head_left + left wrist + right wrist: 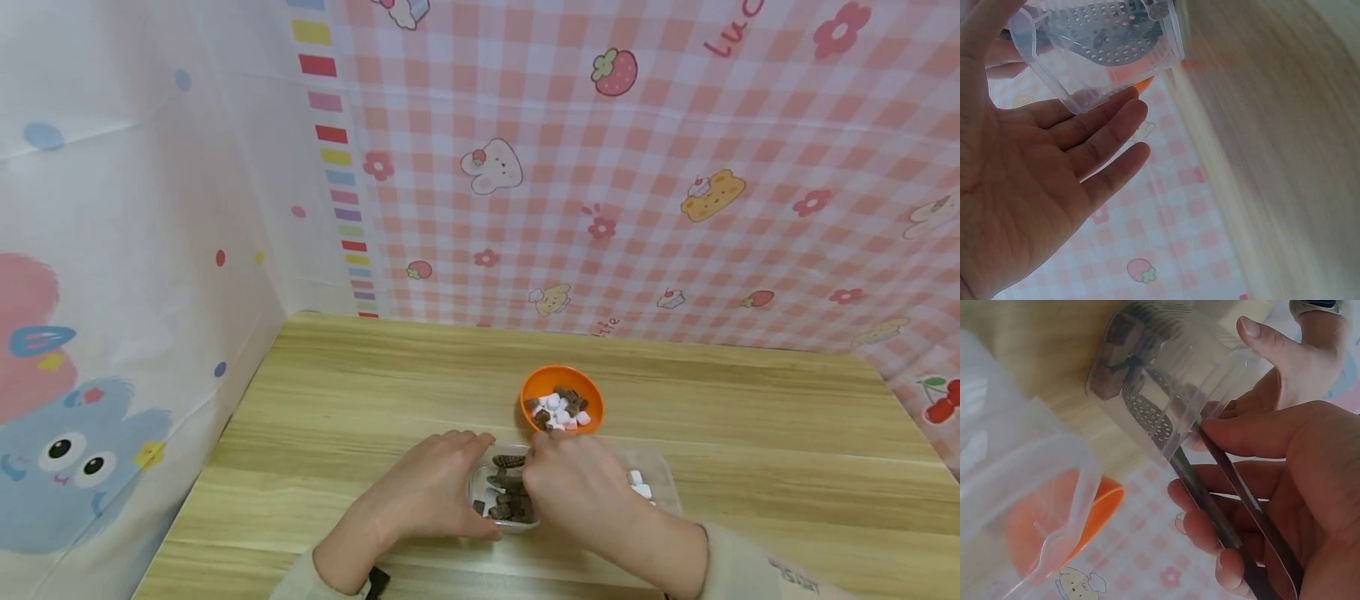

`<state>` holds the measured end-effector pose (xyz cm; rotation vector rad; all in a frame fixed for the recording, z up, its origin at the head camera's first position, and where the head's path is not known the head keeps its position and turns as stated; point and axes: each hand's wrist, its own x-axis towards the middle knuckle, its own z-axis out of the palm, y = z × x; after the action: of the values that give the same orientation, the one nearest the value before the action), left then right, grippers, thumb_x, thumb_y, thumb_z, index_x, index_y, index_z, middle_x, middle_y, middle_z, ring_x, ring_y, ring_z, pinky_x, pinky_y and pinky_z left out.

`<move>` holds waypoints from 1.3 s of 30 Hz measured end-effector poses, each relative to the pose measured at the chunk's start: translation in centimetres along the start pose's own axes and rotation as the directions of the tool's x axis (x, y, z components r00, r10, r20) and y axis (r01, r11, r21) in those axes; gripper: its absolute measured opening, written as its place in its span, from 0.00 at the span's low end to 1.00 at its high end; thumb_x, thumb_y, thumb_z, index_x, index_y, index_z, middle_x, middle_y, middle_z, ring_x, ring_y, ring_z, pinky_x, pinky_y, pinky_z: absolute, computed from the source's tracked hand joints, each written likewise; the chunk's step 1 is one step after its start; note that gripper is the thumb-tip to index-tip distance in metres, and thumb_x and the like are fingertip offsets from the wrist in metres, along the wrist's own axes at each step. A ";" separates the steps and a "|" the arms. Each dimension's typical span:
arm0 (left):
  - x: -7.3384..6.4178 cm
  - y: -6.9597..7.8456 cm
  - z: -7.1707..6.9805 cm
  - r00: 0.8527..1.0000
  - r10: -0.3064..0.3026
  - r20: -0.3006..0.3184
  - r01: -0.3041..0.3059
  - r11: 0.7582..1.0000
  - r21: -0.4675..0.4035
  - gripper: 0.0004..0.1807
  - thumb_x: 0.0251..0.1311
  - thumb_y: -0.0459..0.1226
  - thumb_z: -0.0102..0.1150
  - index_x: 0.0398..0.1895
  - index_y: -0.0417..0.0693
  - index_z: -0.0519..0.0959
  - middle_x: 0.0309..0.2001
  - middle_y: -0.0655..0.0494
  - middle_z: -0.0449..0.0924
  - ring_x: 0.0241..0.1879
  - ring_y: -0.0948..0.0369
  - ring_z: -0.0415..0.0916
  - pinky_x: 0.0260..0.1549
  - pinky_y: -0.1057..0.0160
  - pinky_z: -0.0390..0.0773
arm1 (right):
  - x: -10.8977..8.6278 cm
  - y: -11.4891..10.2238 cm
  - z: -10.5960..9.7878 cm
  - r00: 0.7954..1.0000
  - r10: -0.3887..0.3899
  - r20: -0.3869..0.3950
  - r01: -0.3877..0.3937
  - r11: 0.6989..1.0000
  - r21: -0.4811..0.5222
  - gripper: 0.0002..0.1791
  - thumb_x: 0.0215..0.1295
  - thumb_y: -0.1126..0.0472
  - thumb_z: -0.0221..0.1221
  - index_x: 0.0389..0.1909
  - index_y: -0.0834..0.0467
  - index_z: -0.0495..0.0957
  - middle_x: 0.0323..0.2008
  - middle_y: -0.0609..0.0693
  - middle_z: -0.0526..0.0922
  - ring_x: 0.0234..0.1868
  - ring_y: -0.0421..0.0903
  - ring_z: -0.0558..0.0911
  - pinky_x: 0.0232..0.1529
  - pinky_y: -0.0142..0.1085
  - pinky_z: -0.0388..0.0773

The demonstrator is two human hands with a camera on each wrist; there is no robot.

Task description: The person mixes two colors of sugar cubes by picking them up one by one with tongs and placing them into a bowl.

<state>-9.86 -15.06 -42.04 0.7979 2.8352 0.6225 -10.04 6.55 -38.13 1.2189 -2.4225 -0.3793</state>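
Note:
My right hand (573, 483) grips metal food tongs (1194, 490), thumb on one arm and fingers round the other. Their perforated ends (1150, 415) reach into a clear plastic box (1210, 356) that holds dark brown cubes (513, 506). Around that box's left side curves my left hand (438, 483), with the thumb at the near corner and fingertips at the far one. The left wrist view shows the left fingers (1110, 134) lightly bent against the box. Behind the hands stands an orange bowl (534, 387) with brown and white cubes in it.
A second clear plastic box (667, 477) with white cubes (641, 490) stands to the right, partly hidden by my right hand. Wood-grain tabletop (360, 375) surrounds these things. A pink checked cloth (525, 233) hangs at the table's back edge, and a white printed cloth (150, 250) hangs on the left.

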 end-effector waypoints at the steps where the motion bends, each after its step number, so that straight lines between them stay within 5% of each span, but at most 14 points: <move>1: 0.0 0.0 0.0 1.000 0.001 0.000 -0.001 1.000 0.000 0.57 0.34 0.60 0.84 0.68 0.39 0.76 0.59 0.47 0.83 0.58 0.53 0.79 0.63 0.51 0.78 | 0.1 -0.1 0.0 1.000 0.003 0.002 -0.003 1.000 -0.001 0.06 0.46 0.66 0.69 0.17 0.56 0.81 0.20 0.47 0.75 0.17 0.42 0.72 0.11 0.34 0.67; 11: 0.0 0.0 0.0 1.000 0.005 0.001 -0.005 1.000 0.007 0.56 0.35 0.60 0.84 0.67 0.39 0.76 0.59 0.47 0.83 0.59 0.52 0.79 0.62 0.51 0.78 | 0.1 0.6 0.0 0.998 -0.036 0.050 0.035 0.999 0.032 0.04 0.50 0.66 0.70 0.22 0.58 0.84 0.22 0.48 0.77 0.20 0.42 0.75 0.13 0.33 0.71; 17: 0.0 0.0 0.0 1.000 0.008 -0.001 -0.008 1.000 0.013 0.57 0.34 0.60 0.84 0.68 0.39 0.76 0.58 0.47 0.83 0.57 0.53 0.80 0.61 0.51 0.79 | -0.7 2.3 -0.5 0.994 -0.036 0.105 0.016 0.982 0.188 0.09 0.60 0.57 0.74 0.28 0.57 0.85 0.26 0.47 0.80 0.24 0.43 0.77 0.21 0.33 0.77; 24: 0.1 0.0 0.0 1.000 -0.001 0.005 0.001 1.000 0.003 0.57 0.35 0.60 0.84 0.68 0.38 0.75 0.59 0.47 0.83 0.57 0.53 0.80 0.62 0.51 0.78 | -2.1 4.4 -0.9 0.997 0.045 -0.063 -0.016 0.917 0.398 0.11 0.58 0.59 0.75 0.26 0.52 0.81 0.24 0.40 0.73 0.22 0.36 0.70 0.21 0.28 0.70; 30: 0.0 0.1 0.1 1.000 -0.004 0.003 0.004 1.000 -0.002 0.57 0.35 0.60 0.84 0.68 0.37 0.75 0.60 0.47 0.83 0.58 0.52 0.79 0.63 0.50 0.77 | -3.3 6.5 -0.9 0.973 0.146 -0.178 -0.039 0.866 0.498 0.06 0.60 0.62 0.74 0.36 0.57 0.88 0.31 0.44 0.84 0.25 0.33 0.75 0.23 0.27 0.73; 34: 0.0 0.1 0.1 1.000 -0.010 0.001 0.010 1.000 -0.009 0.57 0.35 0.60 0.84 0.68 0.38 0.75 0.60 0.46 0.83 0.59 0.52 0.79 0.64 0.50 0.77 | -3.9 7.6 -0.8 0.950 0.221 -0.219 -0.083 0.859 0.506 0.24 0.79 0.44 0.56 0.37 0.59 0.88 0.32 0.45 0.85 0.24 0.32 0.74 0.22 0.26 0.73; 37: 0.0 0.1 0.1 1.000 -0.017 0.006 0.017 1.000 -0.014 0.57 0.35 0.60 0.84 0.69 0.38 0.75 0.61 0.45 0.82 0.60 0.51 0.78 0.65 0.49 0.76 | -4.4 8.2 -0.3 0.931 0.275 -0.241 -0.128 0.862 0.490 0.39 0.81 0.36 0.38 0.37 0.60 0.89 0.32 0.46 0.86 0.23 0.33 0.75 0.20 0.28 0.73; 39: 0.0 0.1 0.1 1.000 -0.019 0.007 0.019 1.000 -0.015 0.57 0.35 0.60 0.84 0.69 0.38 0.75 0.61 0.45 0.82 0.61 0.51 0.78 0.65 0.49 0.76 | -4.7 8.6 0.2 0.917 0.303 -0.260 -0.153 0.869 0.470 0.39 0.82 0.36 0.39 0.38 0.61 0.89 0.32 0.48 0.87 0.22 0.35 0.77 0.19 0.30 0.74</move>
<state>-9.80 -14.97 -42.14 0.7685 2.8257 0.6362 -13.62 15.38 -35.87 1.0321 -2.3816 0.4430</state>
